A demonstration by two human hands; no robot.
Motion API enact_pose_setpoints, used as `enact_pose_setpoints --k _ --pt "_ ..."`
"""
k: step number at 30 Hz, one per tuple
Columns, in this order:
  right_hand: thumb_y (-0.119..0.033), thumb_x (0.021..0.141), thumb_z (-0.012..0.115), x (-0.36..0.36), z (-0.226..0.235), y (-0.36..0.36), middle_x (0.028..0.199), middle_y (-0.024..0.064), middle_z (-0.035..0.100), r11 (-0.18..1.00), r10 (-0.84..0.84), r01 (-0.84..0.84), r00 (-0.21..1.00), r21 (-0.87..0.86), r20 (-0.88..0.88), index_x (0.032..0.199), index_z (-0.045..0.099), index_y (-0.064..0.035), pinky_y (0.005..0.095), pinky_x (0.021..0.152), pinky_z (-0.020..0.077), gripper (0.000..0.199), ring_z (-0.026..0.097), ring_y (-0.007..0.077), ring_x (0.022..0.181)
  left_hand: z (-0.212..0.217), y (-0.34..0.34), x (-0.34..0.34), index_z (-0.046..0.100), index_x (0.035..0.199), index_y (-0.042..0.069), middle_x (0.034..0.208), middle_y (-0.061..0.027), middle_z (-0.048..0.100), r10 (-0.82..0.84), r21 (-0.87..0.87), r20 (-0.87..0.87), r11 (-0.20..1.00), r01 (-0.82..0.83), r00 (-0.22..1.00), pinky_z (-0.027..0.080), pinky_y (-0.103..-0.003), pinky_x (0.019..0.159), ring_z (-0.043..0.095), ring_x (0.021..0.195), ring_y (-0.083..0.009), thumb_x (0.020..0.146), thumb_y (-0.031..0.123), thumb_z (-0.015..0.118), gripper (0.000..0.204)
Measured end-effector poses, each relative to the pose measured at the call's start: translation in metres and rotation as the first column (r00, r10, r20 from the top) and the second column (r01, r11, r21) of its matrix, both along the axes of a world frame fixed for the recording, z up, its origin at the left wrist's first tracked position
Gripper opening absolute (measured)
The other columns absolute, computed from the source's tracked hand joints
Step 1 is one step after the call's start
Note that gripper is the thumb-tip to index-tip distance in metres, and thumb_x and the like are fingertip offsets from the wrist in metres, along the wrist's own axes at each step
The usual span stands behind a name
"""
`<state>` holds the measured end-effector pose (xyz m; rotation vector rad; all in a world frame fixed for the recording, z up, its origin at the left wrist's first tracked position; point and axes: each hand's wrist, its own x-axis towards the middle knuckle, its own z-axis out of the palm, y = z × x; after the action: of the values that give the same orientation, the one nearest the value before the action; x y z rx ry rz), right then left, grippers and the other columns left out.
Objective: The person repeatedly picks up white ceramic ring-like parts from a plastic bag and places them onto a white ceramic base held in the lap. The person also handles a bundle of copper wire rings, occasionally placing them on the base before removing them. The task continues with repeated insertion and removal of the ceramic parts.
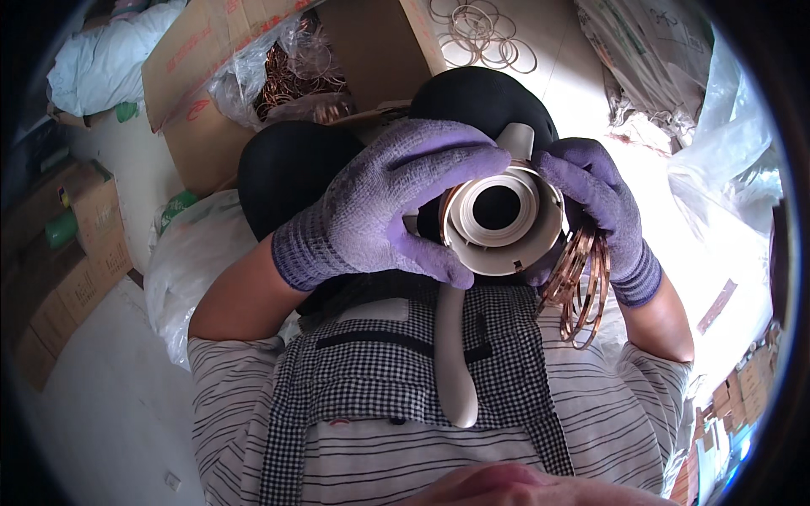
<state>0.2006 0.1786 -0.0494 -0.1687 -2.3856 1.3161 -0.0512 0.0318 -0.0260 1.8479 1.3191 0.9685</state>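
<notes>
A cream plastic jug top (pixel 504 260) is held in front of me, its round opening facing up and a dark hole in the middle of stepped inner rings. Its spout (pixel 516 139) points away from me, and a long curved handle (pixel 456 363) extends toward my chest. My left hand (pixel 380 198), in a purple knit glove, grips the left side with thumb and fingers. My right hand (pixel 601 198), gloved alike, has curled fingers at the right rim. A bunch of thin copper-coloured rings (pixel 582 282) hangs from that hand. Some right fingertips are hidden.
Beyond my knees an open cardboard box (pixel 371 63) holds many copper-coloured rings (pixel 299 76) in clear plastic. Several loose rings (pixel 485 34) lie on the floor. Plastic bags (pixel 190 270) are at the left; plastic sheeting (pixel 726 177) is at the right. Cartons (pixel 84 270) stand far left.
</notes>
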Motion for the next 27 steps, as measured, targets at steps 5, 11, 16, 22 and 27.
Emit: enact_pose_setpoints --k 5,11,16,22,27 --pt "-0.039 0.059 0.098 0.004 -0.007 -0.011 0.121 0.0149 0.063 0.993 -0.081 0.076 0.995 -0.093 -0.053 0.134 0.059 -0.0036 0.0397 0.091 0.0511 0.091 0.063 0.03 0.104 0.007 0.001 0.001 0.055 0.143 0.008 0.138 -0.0121 0.056 -0.006 -0.062 -0.037 0.998 0.004 0.999 0.043 -0.045 0.11 0.054 0.128 -0.0306 0.057 0.043 0.095 0.101" --pt "-0.035 0.06 0.098 0.009 -0.006 -0.014 0.116 0.0151 0.064 0.995 -0.087 0.087 0.996 -0.041 -0.01 0.132 0.058 -0.0041 0.0406 0.087 0.0525 0.088 0.064 0.0321 0.103 0.01 -0.002 0.007 0.051 0.146 0.008 0.139 -0.0125 0.055 0.031 -0.082 -0.034 0.996 -0.034 0.999 0.041 -0.047 0.111 0.053 0.129 -0.0315 0.059 0.029 0.096 0.101" --pt "-0.035 0.062 0.096 0.005 -0.009 -0.013 0.112 0.0167 0.064 0.996 -0.078 0.08 0.996 0.049 -0.043 0.131 0.059 -0.0023 0.0411 0.083 0.0544 0.085 0.064 0.0336 0.1 0.009 -0.001 0.008 0.05 0.147 0.008 0.141 -0.0128 0.054 0.021 -0.088 -0.056 0.996 -0.026 0.998 0.041 -0.047 0.111 0.052 0.13 -0.0317 0.06 0.028 0.095 0.099" --pt "-0.035 0.063 0.094 -0.001 -0.001 -0.011 0.108 0.0185 0.063 0.984 -0.109 0.104 0.994 0.141 0.031 0.132 0.061 0.0004 0.0404 0.081 0.0549 0.084 0.065 0.0332 0.097 0.003 -0.003 0.005 0.055 0.144 0.013 0.138 -0.0099 0.057 0.072 -0.065 -0.11 0.995 -0.079 0.991 0.041 -0.046 0.111 0.054 0.127 -0.031 0.057 0.028 0.095 0.097" --pt "-0.036 0.064 0.093 -0.002 0.001 -0.009 0.105 0.0181 0.062 0.984 -0.084 0.074 0.995 0.164 0.059 0.134 0.059 0.0015 0.0399 0.08 0.0545 0.087 0.065 0.0335 0.095 -0.003 -0.002 -0.001 0.055 0.144 0.015 0.135 -0.0078 0.06 0.093 0.049 -0.307 0.995 -0.081 0.947 0.039 -0.046 0.109 0.055 0.123 -0.03 0.054 0.038 0.094 0.1"
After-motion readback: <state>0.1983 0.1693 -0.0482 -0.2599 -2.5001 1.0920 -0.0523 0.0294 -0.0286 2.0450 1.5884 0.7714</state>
